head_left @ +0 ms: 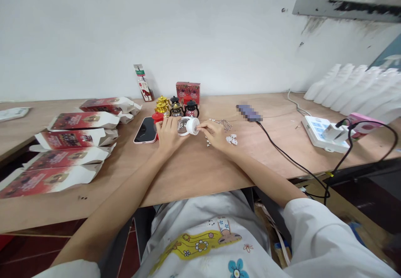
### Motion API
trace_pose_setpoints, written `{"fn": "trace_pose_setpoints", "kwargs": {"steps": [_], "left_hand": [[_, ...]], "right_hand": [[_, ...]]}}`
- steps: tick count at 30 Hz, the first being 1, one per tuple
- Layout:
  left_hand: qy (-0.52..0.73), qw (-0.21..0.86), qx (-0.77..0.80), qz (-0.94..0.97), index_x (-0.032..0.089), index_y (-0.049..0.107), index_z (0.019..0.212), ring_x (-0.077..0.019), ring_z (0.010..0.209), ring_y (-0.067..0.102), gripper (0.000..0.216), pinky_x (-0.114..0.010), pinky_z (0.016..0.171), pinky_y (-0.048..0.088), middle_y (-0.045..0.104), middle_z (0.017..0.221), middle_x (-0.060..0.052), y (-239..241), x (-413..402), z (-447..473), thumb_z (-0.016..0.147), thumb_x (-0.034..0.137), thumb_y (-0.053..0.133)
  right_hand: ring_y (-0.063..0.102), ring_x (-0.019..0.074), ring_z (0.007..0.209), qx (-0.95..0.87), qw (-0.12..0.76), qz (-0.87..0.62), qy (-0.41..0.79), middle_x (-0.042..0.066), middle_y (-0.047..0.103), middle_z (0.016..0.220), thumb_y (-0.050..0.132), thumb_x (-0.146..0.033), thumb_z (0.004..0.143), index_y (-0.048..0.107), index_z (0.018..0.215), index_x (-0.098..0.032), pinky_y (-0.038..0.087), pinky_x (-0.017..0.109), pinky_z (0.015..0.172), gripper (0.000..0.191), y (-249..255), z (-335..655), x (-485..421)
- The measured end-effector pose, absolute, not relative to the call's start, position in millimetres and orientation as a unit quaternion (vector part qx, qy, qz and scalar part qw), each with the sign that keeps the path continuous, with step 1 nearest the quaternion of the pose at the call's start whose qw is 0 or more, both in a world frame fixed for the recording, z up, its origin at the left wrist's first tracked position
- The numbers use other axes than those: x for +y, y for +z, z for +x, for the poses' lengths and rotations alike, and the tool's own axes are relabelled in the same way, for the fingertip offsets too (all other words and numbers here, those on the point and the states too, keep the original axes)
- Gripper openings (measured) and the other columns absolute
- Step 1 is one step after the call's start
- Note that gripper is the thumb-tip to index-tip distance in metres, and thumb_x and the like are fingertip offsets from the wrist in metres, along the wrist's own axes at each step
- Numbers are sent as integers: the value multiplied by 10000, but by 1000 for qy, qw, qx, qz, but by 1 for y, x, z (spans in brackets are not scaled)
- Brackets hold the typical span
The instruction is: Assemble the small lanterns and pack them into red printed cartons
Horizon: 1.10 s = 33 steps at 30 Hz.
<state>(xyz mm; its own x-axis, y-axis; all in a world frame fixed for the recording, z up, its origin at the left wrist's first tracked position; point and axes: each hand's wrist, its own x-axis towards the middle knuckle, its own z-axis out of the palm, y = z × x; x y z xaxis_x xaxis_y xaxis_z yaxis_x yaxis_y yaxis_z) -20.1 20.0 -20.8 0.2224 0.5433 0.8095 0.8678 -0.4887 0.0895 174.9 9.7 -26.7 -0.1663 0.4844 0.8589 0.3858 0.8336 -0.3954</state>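
My left hand (169, 134) is closed round a small lantern with a clear body and a white end (192, 126). The lantern lies tilted over, its white end facing right. Against that end, the fingertips of my right hand (216, 135) are pinched together; what they hold, if anything, is too small to make out. Just behind the hands stand several little lanterns, among them a gold one (162, 105), a black one (191, 109) and a red one (157, 117) partly hidden by my left hand. Small white pieces (232, 140) and thin metal pieces (227, 125) lie by my right hand.
Open red-and-white boxes (67, 156) line the left side. A phone (145, 131) lies left of my hand, a cabled device (249, 113) to the right. Farther right are a power strip (324, 133) and white bottle-like containers (354, 86). A red box (188, 90) stands by the wall.
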Motion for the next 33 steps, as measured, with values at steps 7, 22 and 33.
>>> {"fn": "trace_pose_setpoints", "kwargs": {"steps": [7,22,33], "left_hand": [[-407,190,-461,-765,184,577,1070,-351,984,585,468,-421,827,334,667,1042,-158,-21,20,-21,770,540,624],[-409,216,-448,-765,188,590,1060,-344,967,563,458,-435,846,320,651,1039,-160,-23,22,-23,772,545,609],[-417,188,-469,-755,169,535,1130,-348,1000,599,526,-417,815,356,659,1070,-164,-20,21,-18,736,496,661]], "right_hand": [[677,147,789,-772,561,-293,48,16,732,824,563,-308,920,691,799,-224,522,291,763,195,-30,177,13],[665,137,769,-767,547,-330,60,3,724,819,602,-249,887,700,781,-221,517,273,748,148,-30,178,15],[677,137,792,-742,574,-332,95,13,732,853,541,-392,925,691,866,-215,512,260,747,239,-26,184,23]]}}
